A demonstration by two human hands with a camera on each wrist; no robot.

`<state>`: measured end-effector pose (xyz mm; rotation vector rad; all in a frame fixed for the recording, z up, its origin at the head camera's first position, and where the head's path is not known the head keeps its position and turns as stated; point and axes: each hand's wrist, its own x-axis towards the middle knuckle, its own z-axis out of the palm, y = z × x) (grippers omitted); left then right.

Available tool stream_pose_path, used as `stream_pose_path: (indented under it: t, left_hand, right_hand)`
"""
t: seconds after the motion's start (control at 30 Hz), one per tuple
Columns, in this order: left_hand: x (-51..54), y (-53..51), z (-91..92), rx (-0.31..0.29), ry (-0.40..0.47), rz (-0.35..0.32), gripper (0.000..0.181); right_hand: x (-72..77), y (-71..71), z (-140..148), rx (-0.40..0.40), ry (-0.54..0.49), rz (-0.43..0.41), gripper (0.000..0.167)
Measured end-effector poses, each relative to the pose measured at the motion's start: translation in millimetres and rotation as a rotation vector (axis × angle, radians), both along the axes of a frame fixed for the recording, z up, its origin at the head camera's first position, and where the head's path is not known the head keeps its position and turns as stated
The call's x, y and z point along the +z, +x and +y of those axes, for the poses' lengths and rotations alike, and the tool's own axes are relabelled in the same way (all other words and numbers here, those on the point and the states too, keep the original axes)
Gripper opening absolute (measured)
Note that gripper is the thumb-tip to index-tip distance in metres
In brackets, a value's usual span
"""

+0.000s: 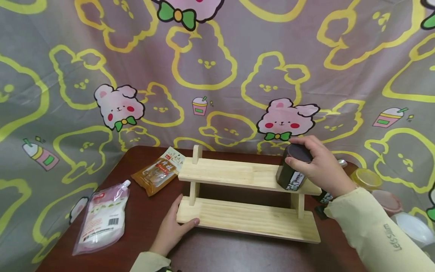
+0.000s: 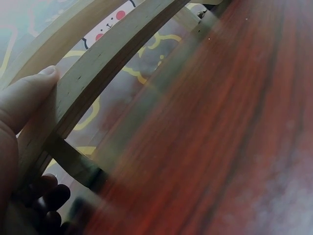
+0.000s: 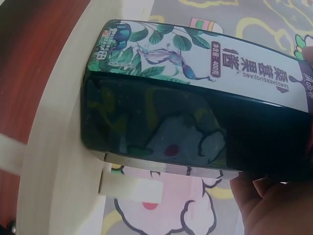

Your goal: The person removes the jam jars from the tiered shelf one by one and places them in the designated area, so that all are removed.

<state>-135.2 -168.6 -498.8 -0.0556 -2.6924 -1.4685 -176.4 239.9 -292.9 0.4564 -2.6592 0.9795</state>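
A two-tier wooden shelf rack (image 1: 234,173) stands on the dark red-brown table. My left hand (image 1: 170,229) grips the left end of its lower board, thumb on top; in the left wrist view the fingers (image 2: 57,197) curl underneath. At the right end of the upper board, my right hand (image 1: 325,169) holds a dark jam jar (image 1: 286,174) around its lid, thumb at the front. The jar is upright, its base at the board. In the right wrist view, the jam jar (image 3: 161,122) shows a white label with leaves and Chinese print; its base meets the pale board.
Left of the rack lie a brown spice packet (image 1: 158,172) and a white spouted pouch (image 1: 103,219). Right of it, partly behind my right arm, are a yellow-lidded jar (image 1: 366,178), a pinkish lid (image 1: 386,200) and a white lid (image 1: 412,227). A patterned curtain (image 1: 217,75) hangs behind.
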Motion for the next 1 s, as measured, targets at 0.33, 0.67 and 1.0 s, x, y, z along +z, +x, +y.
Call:
stream_pose_path:
  t: [0.33, 0.67, 1.0]
  left_hand:
    - [2.6, 1.4, 0.2, 0.002, -0.008, 0.002, 0.104]
    - [0.1, 0.9, -0.1, -0.002, 0.005, -0.001, 0.105]
    - [-0.5, 0.2, 0.0, 0.002, 0.018, 0.001, 0.106]
  right_hand:
    - [2.5, -7.9, -23, 0.028, -0.044, -0.024, 0.049]
    - [0.4, -14.5, -40, 0.05, -0.059, -0.037, 0.05]
    - [-1.4, -19.4, -57, 0.066, -0.081, -0.049, 0.052]
